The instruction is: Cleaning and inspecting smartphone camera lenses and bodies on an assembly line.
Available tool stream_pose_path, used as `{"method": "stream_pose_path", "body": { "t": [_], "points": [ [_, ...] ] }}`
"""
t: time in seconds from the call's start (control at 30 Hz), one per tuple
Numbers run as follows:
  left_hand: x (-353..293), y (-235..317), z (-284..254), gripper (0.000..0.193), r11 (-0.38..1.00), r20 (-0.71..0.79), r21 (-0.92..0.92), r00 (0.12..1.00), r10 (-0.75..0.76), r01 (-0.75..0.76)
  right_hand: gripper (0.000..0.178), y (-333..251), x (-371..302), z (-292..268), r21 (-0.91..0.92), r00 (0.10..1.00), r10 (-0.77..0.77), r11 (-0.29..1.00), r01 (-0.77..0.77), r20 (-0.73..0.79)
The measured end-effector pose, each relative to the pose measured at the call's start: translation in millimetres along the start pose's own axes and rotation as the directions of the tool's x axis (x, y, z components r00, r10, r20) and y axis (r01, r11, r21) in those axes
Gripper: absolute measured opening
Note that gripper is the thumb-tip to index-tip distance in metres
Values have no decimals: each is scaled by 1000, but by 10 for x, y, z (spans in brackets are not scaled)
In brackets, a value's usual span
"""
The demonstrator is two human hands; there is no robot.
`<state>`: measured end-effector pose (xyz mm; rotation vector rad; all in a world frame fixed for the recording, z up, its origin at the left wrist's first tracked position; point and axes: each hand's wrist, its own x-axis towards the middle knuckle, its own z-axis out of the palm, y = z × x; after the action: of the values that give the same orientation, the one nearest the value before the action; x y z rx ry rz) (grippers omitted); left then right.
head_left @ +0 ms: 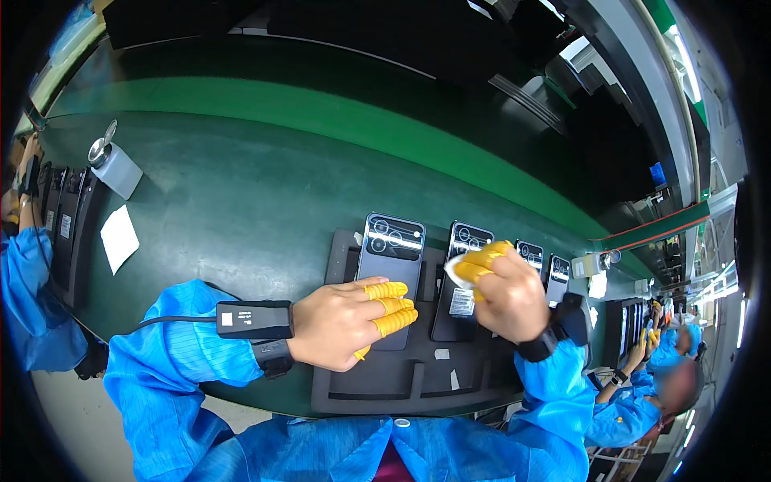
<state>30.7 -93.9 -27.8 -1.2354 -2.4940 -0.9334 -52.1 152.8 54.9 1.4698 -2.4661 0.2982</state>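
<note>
Several dark smartphones lie back up in a black foam tray (pixel 321 377) before me. My left hand (pixel 337 325), in yellow finger cots, lies with its fingers stretched flat across the leftmost phone (pixel 391 270). Above the second phone (pixel 447 317), which has a white label on its back, my right hand (pixel 510 297) is closed. It pinches a folded white wipe (pixel 458 273), and its fingers wear yellow cots too. Partly behind the right hand are a third phone (pixel 530 252) and a fourth (pixel 557 277). Whether the wipe touches the second phone, I cannot tell.
A dispenser bottle (pixel 119 170) with its lid up stands far left, beside a white sheet (pixel 120 239). Another tray of phones (pixel 74 213) sits at the left edge, near a person's blue sleeve (pixel 32 281). Co-workers (pixel 634 410) work at the right.
</note>
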Motion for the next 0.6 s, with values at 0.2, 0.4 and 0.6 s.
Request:
{"method": "stream_pose_path", "body": {
  "t": [0.2, 0.4, 0.6],
  "points": [
    [-65, 0, -31, 65, 1000, -10, 0, 1000, -25, 25, 21, -154, -285, -271, -53, 988, 150, 988, -147, 43],
    [13, -24, -112, 67, 997, 26, 73, 1000, 8, -10, 27, -75, -727, -408, -86, 948, 317, 945, -317, -16],
    [87, 6, -165, 69, 999, 88, 44, 996, -24, 20, 19, 36, -1344, -515, -150, 834, 528, 822, -549, -159]
  ]
}}
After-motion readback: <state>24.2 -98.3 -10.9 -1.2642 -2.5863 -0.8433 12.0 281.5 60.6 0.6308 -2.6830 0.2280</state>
